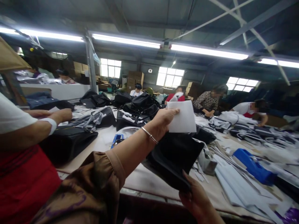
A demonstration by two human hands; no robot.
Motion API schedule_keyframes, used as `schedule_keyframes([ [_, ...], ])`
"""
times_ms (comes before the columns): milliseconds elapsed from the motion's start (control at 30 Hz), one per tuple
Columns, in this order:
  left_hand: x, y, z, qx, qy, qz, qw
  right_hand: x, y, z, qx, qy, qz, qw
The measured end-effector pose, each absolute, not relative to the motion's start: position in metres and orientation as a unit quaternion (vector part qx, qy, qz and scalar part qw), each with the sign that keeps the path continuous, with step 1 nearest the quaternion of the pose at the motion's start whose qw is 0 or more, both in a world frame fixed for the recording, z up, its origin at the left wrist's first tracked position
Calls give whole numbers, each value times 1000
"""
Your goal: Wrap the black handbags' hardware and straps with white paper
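My left hand (166, 118), with a silver bangle at the wrist, pinches a white square sheet of paper (182, 117) by its left edge. The sheet is held up over a black bag (174, 157), covering part of its top. Low on the right, my right hand (192, 194) grips the bag's bottom corner, thumb on the near face. The bag is tilted above the table's front edge. Whether the sheet touches the bag I cannot tell.
Black bags (142, 104) are heaped at the table's middle. A blue tape dispenser (254, 166) and pale sheets (238, 189) lie to the right; another blue tool (117, 140) lies left. A co-worker's arm (46, 121) reaches in at left. Several people work across the table.
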State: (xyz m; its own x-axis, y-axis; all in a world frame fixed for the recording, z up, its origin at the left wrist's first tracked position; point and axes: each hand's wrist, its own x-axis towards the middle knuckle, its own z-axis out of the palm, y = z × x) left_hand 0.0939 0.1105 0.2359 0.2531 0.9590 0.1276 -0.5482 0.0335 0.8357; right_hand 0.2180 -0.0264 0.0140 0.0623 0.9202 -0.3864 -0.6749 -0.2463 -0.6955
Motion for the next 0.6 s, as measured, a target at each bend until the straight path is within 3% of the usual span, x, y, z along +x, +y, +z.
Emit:
schedule_keyframes([
  [167,69,134,201,435,312,550,641,241,-37,-53,-360,-75,742,561],
  [333,30,136,137,410,378,596,578,269,-51,-84,-503,-39,716,483],
  [467,0,113,60,364,451,612,538,309,-59,-83,-702,-219,530,423],
  [600,-11,81,-4,307,461,618,558,335,-52,-49,-757,-360,298,456],
])
